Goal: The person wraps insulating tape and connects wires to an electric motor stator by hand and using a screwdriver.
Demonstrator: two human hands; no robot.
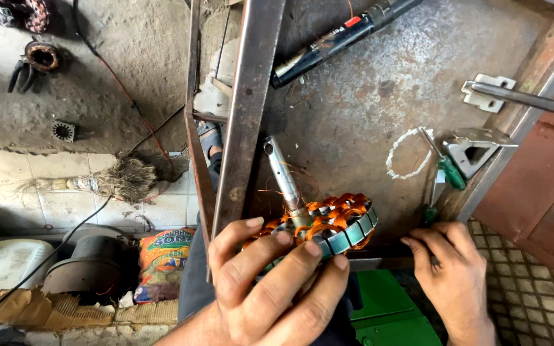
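Observation:
My left hand [270, 282] grips a round motor stator [331, 224] with orange copper windings, green slot liners and a metal shaft that sticks up and to the left. It is held at the front edge of a rusty metal worktable [367, 102]. My right hand [450, 269] rests at that same front edge to the right of the stator, fingers curled against the edge, nothing clearly in it. A green-handled screwdriver [447, 168] lies just above the right hand.
On the worktable lie a black cylindrical tool [335, 40], a loop of white cord [405, 154], and metal brackets [482, 148] at the right. A metal bar [245, 109] crosses the table's left side. Below on the floor: a broom [113, 181], an orange bag [161, 256], cables.

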